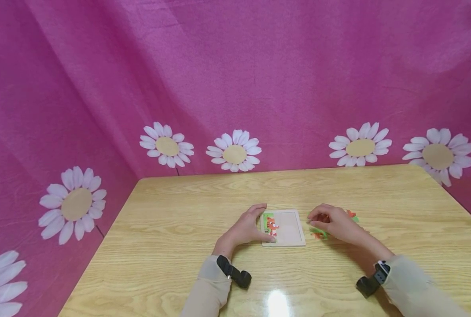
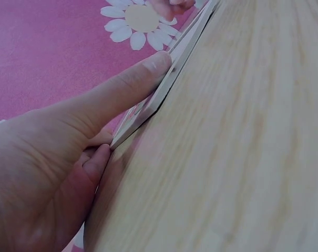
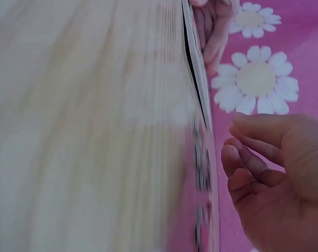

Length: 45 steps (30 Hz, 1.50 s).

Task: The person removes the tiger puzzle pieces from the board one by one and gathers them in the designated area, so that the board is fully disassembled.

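A square wooden puzzle board (image 1: 291, 229) lies flat on the table. A strip of picture pieces (image 1: 272, 223), with an orange animal on green, fills its left side; the rest is bare pale wood. My left hand (image 1: 245, 226) grips the board's left side, its thumb on the near corner and fingers along the far part of the edge. To the right of the board, my right hand (image 1: 336, 222) hovers with fingers loosely bent and nothing visible between them. Green and orange loose puzzle pieces (image 1: 318, 234) lie beneath it, partly hidden by the hand.
The light wood table (image 1: 172, 229) reaches back to a pink curtain (image 1: 259, 79) printed with white daisies. Another loose piece (image 1: 352, 215) shows beyond my right hand. Both wrists carry black strapped cameras, and a bright light reflection lies on the tabletop near the front.
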{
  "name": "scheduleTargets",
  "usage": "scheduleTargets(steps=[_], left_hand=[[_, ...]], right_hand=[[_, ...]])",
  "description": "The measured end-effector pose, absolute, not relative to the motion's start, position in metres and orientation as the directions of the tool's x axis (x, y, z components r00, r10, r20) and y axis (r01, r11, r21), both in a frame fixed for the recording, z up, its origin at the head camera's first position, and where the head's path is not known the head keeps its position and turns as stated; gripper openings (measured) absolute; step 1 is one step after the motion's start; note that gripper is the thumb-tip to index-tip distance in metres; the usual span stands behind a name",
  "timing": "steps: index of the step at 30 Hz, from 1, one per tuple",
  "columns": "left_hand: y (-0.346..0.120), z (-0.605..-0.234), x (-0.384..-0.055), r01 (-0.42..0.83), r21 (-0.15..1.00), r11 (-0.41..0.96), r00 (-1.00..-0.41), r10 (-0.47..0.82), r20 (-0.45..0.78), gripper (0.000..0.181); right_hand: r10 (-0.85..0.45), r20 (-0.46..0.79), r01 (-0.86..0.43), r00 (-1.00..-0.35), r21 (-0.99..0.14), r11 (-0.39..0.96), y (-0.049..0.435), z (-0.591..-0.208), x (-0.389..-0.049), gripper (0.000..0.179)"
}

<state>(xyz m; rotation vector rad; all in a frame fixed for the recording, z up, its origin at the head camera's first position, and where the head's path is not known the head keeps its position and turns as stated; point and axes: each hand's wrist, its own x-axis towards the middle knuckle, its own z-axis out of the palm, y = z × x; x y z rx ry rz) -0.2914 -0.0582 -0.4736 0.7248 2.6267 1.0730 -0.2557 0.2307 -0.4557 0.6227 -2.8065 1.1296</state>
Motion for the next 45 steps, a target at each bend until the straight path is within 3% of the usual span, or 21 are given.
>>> scheduleTargets(steps=[18,45], left_hand=[[-0.057,-0.472,-0.287,0.333,0.677,0.657,-0.887,0.461,-0.011,0.095],[-0.058,-0.475,-0.289,0.338,0.692,0.638,-0.884,0.468,-0.001,0.091]], right_hand=[[-0.430,0.203,-0.445,-0.880,-0.670,0.594,0.172,-0.459,-0.276,0.004],[-0.339,0.027,-0.264,-0.940,-0.688,0.676,0.130,-0.457,-0.294,0.007]])
